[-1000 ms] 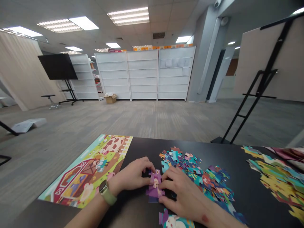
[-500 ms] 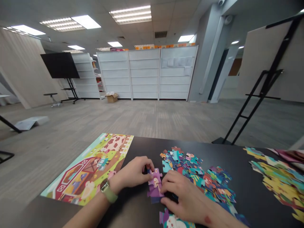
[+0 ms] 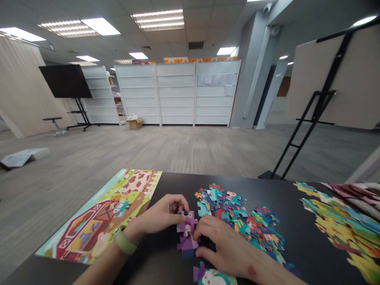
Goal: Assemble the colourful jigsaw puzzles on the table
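Observation:
A small strip of joined purple puzzle pieces [image 3: 187, 237] lies on the black table between my hands. My left hand [image 3: 162, 215], a green-banded watch at its wrist, has thumb and fingers closed at the strip's upper left; a puzzle piece there is partly hidden by the fingertips. On the strip's right edge, my right hand [image 3: 218, 243] grips with bent fingers and thumb. Just below it lies a separate puzzle section [image 3: 212, 277] with a white animal on teal, cut off by the frame's bottom edge.
Right of my hands spreads a heap of loose, mostly teal puzzle pieces [image 3: 237, 215]. A farm picture sheet [image 3: 118, 209] covers the table's left side. Yellow and green puzzle pieces [image 3: 341, 225] are piled at the far right. Beyond the table stands an easel-like black stand [image 3: 311, 107].
The whole scene has shifted slightly left in view as the camera turned right. Both hands stay at the purple pieces, with the left fingers slightly altered at the upper edge.

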The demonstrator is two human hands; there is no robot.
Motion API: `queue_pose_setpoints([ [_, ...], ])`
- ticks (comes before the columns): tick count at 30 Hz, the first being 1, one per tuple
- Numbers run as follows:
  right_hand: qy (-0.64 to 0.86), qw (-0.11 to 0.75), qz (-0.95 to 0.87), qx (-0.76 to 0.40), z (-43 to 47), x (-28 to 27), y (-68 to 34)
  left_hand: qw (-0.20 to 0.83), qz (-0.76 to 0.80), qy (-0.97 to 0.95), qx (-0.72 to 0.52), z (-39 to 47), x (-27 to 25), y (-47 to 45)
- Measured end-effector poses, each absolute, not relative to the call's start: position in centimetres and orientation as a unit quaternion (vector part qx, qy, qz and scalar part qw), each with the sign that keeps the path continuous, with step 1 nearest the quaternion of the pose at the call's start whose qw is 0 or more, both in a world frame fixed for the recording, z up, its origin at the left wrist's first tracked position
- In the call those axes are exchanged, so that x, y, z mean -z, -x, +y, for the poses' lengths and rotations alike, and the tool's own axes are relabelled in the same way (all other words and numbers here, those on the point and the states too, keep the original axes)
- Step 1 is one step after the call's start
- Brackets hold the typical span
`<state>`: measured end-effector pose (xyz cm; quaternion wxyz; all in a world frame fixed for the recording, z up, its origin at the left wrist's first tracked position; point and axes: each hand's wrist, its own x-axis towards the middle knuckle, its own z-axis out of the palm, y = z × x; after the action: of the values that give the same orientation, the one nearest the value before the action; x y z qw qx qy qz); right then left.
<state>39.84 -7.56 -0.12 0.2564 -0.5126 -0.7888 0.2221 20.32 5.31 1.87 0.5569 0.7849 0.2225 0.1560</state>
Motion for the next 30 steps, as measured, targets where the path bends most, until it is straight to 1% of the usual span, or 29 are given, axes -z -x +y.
queue_pose_setpoints([
  [4, 0.495, 0.245, -0.812, -0.190, -7.6, 0.3, -39.9, 0.606, 0.228, -0.739, -0.188, 5.4, -2.6, -20.1],
  [8, 0.471, 0.177, -0.853, -0.139, -7.9, -0.3, -40.6, 0.589, 0.243, -0.752, -0.171, 6.3, -1.2, -19.9],
  [10, 0.475, 0.156, -0.858, -0.118, -8.2, -1.2, -41.6, 0.563, 0.249, -0.772, -0.161, 6.8, -0.3, -19.9],
  [11, 0.484, 0.161, -0.853, -0.112, -8.4, -1.8, -42.4, 0.549, 0.252, -0.781, -0.156, 7.0, 0.0, -19.9],
  [15, 0.592, 0.247, -0.762, -0.085, -9.3, -4.3, -47.4, 0.489, 0.263, -0.824, -0.117, 7.1, 0.3, -19.8],
  [17, 0.653, 0.264, -0.706, -0.068, -10.0, -5.0, -50.5, 0.437, 0.270, -0.852, -0.102, 6.9, 0.0, -19.7],
  [20, 0.689, 0.238, -0.681, -0.078, -11.3, -5.0, -53.9, 0.340, 0.283, -0.891, -0.099, 6.6, -0.4, -19.7],
  [22, 0.698, 0.221, -0.675, -0.089, -12.1, -4.3, -54.7, 0.295, 0.286, -0.906, -0.101, 6.3, -0.4, -19.8],
  [26, 0.707, 0.218, -0.668, -0.080, -12.6, -2.7, -53.4, 0.260, 0.276, -0.920, -0.104, 6.1, 0.0, -20.0],
  [30, 0.693, 0.180, -0.688, -0.117, -11.9, -1.7, -51.7, 0.250, 0.259, -0.926, -0.113, 6.0, 0.1, -20.1],
])
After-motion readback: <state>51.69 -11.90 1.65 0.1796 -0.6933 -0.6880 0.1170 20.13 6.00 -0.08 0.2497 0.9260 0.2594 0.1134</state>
